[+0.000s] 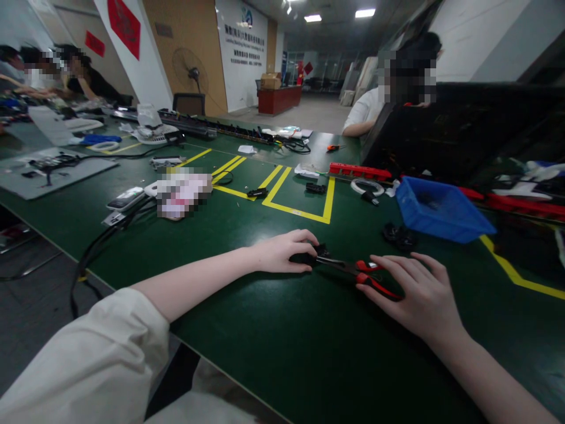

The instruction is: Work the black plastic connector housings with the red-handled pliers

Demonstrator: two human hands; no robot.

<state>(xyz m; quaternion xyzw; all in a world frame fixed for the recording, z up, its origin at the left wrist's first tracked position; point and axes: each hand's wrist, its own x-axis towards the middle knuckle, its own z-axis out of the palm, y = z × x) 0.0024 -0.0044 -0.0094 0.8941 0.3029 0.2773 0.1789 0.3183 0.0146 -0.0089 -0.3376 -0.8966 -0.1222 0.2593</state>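
My left hand point(282, 252) rests on the green table point(282, 341), its fingers curled over a small black part point(309, 257) that it holds down. Red-handled pliers point(362, 272) lie on the table with their dark jaws at that black part. My right hand point(415, 288) lies over the red handles, fingers spread and bent, fingertips touching them. Whether the jaws grip the part is hidden by my left fingers.
A blue plastic bin point(441, 209) stands at the right, with a black cable piece point(398, 235) beside it. Yellow tape lines point(300, 209), power strips and cords lie farther back. A large black case point(463, 129) sits behind the bin. Other people sit at the far left and across the table.
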